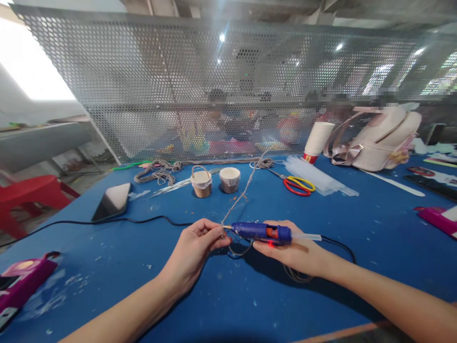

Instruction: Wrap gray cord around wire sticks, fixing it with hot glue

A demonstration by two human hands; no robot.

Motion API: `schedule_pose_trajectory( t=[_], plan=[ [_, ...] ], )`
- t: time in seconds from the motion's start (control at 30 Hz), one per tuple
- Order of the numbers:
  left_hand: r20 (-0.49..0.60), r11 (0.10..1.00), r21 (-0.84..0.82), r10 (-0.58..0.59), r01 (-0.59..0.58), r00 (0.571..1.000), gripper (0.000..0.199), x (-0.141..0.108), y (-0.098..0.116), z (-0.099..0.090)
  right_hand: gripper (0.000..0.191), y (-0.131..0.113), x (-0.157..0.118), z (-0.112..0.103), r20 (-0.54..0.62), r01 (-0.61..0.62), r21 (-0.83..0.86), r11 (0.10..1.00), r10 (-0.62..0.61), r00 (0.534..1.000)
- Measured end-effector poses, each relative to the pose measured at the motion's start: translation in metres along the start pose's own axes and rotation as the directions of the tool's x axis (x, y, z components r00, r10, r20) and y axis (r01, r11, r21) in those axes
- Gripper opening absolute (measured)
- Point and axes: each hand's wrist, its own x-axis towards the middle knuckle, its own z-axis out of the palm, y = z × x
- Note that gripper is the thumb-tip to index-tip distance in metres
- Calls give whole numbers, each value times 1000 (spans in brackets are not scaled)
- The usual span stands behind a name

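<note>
My right hand point(293, 247) grips a blue hot glue gun point(255, 231), a clear glue stick point(307, 236) poking out of its back end and a small red light glowing on it. Its nozzle points left and meets a length of twisted cord point(243, 196) at my left hand point(203, 243). Thumb and fingers of that hand are pinched on the cord, which rises up and to the right. Beyond the hands stand two small cups, one with an arched handle point(202, 183) and one without point(229, 180); both have pale tops.
A phone point(113, 201) and coiled grey cord point(160, 172) lie at the left. Scissors point(298, 185), clear plastic sleeves point(317, 176), stacked paper cups point(318, 140) and a pale backpack point(382, 136) are at the right. A black cable point(143, 220) crosses the blue table; a perforated screen point(160, 81) stands behind.
</note>
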Motion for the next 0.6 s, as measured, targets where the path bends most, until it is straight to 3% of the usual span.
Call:
schedule_pose_trajectory(
  t=[0.6],
  plan=[
    [27, 1000, 7, -12, 12, 1000, 14, 0, 1, 0, 18, 2, 0, 1, -42, 19, -9, 1000, -20, 999]
  ],
)
